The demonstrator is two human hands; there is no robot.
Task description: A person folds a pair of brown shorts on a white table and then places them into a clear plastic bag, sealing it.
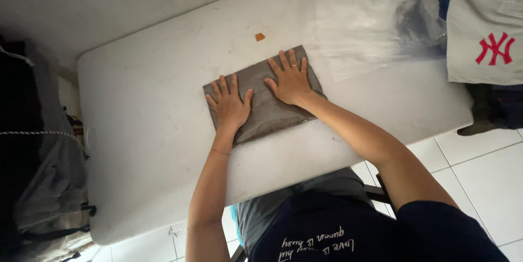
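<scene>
I see grey folded cloth in clear bag [264,98] lying flat at table [141,131] centre. Left hand [229,105] flat on cloth's near-left part, fingers spread, gripping nothing. Right hand [290,81] flat on cloth's far-right part, fingers spread, gripping nothing. Empty clear bag [370,22] beyond cloth, right. Orange scrap [260,36] just beyond cloth.

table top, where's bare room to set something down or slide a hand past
Widest bare patch: the white table, from the grey folded packet to the rounded left end. A narrower strip runs along the near edge right of the right hand. Crowded: the far right, under clear plastic bags and a white garment. The left hand also presses the packet.
</scene>
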